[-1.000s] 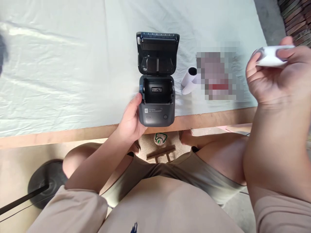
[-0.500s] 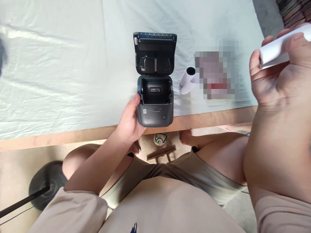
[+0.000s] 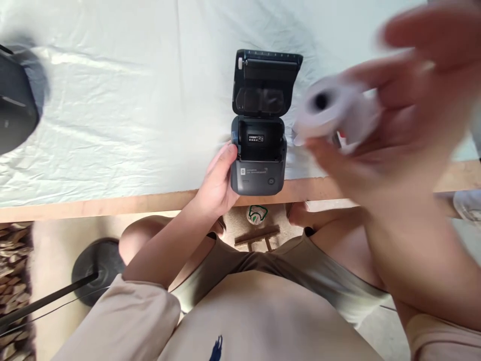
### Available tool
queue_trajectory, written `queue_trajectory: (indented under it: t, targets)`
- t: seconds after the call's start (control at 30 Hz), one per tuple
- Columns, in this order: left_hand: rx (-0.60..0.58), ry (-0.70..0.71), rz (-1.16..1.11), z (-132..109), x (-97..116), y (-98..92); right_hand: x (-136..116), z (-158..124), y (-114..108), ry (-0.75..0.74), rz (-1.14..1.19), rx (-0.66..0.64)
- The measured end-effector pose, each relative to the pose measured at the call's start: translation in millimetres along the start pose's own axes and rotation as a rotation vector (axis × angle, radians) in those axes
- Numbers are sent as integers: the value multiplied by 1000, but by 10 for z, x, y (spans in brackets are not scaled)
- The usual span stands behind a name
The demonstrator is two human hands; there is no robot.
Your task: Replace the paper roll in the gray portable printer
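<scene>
In the head view, my left hand (image 3: 220,180) grips the left side of a small dark grey label printer (image 3: 257,178), thumb near its rim. The printer's lid (image 3: 267,82) stands raised, and no roll shows in its bay. To the right, my right hand (image 3: 398,125) has its fingers round a white paper roll (image 3: 334,118) with a dark hole in its end. This hand and roll are smeared by motion. They are apart from the printer and hide most of the table behind them.
A pale sheet (image 3: 112,125) covers the table, whose wooden edge (image 3: 169,201) runs across in front of me. A dark object (image 3: 15,103) sits at the far left. Below are a round black stand base (image 3: 95,271) with a pole and stacked firewood (image 3: 15,281).
My right hand has swung left and inward with the paper roll, now near the printer. The view has turned left, bringing the dark object and firewood in. My left hand still holds the printer.
</scene>
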State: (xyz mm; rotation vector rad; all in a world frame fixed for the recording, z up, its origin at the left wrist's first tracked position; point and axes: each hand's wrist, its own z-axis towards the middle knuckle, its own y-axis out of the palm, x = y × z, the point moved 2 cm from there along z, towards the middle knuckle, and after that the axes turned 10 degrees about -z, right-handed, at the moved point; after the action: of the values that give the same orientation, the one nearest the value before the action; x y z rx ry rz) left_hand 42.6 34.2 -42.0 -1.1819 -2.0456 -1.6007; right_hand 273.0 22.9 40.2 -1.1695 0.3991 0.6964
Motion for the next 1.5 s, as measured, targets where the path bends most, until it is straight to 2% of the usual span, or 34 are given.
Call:
queue_trajectory:
  t: [0.07, 0.13, 0.2, 0.43, 0.53, 0.73, 0.9, 1.0, 1.17, 1.5]
  targets:
    - [-40, 14, -9, -4, 2, 4, -221, 13, 157, -158, -68, -15]
    - [-41, 28, -26, -15, 1, 7, -266, 40, 248, -193, -224, -30]
    - [-31, 37, -23, -34, -3, 14, -212, 66, 295, -192, -330, -50]
    - [-60, 35, -9, -104, -17, 80, -19, 56, 430, -312, -460, -43]
    - [-40, 28, -21, -93, -19, 81, -10, 32, 429, -375, -495, 18]
    - [-46, -3, -1, -42, -13, 52, -112, -45, 397, -526, -361, 181]
    - [-95, 23, 16, -43, 8, 41, -191, -146, 509, -584, -192, 180]
    - [-111, 33, 10, -49, 23, 23, -170, -170, 532, -585, -186, 163]
    - [-141, 6, -6, -29, 33, -5, -115, -143, 478, -684, -173, 138]
    - [-114, 28, 80, 1, 42, -29, -152, -100, 478, -620, -89, 198]
